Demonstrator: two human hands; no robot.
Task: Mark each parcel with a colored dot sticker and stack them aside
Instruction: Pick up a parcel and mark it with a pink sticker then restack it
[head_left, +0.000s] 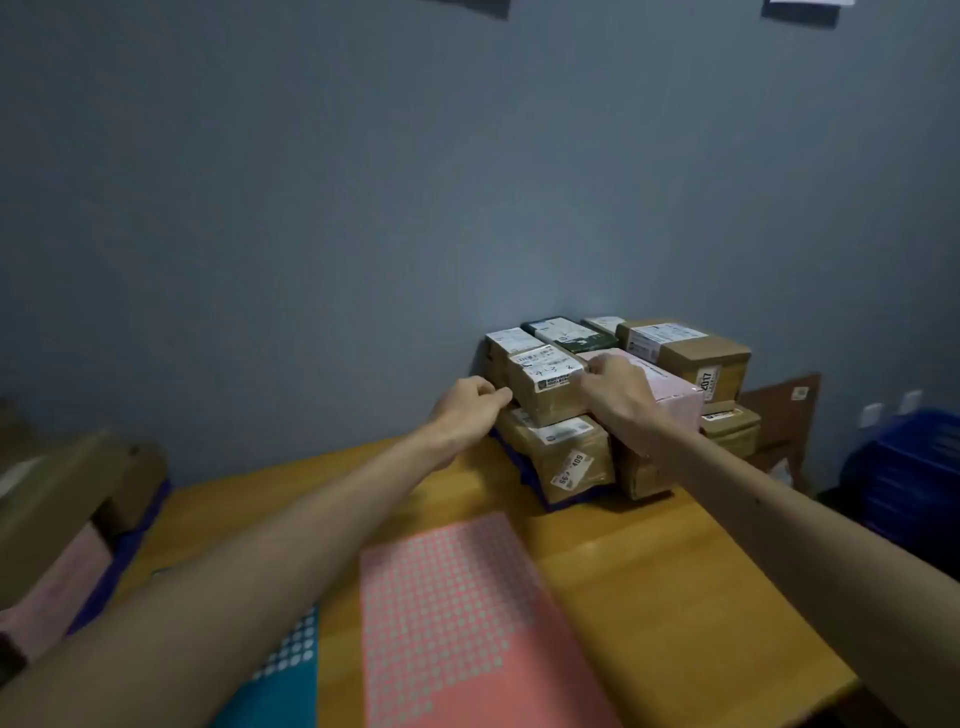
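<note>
A stack of parcels stands at the far right of the wooden table (649, 597), against the grey wall. On its front top sits a small brown parcel (545, 400) with a white label. My left hand (467, 410) holds that parcel's left side with curled fingers. My right hand (615, 389) grips its right side, lying over a pink parcel (675, 400). Below sits a brown parcel (571, 457) marked 409. A pink sheet of dot stickers (467, 623) lies near me on the table, with a teal sticker sheet (291, 675) to its left.
More brown boxes (685, 353) and a dark green parcel (571, 332) fill the back of the stack. Cardboard and pink parcels (67, 519) sit at the left edge. A blue crate (914, 467) stands on the right past the table.
</note>
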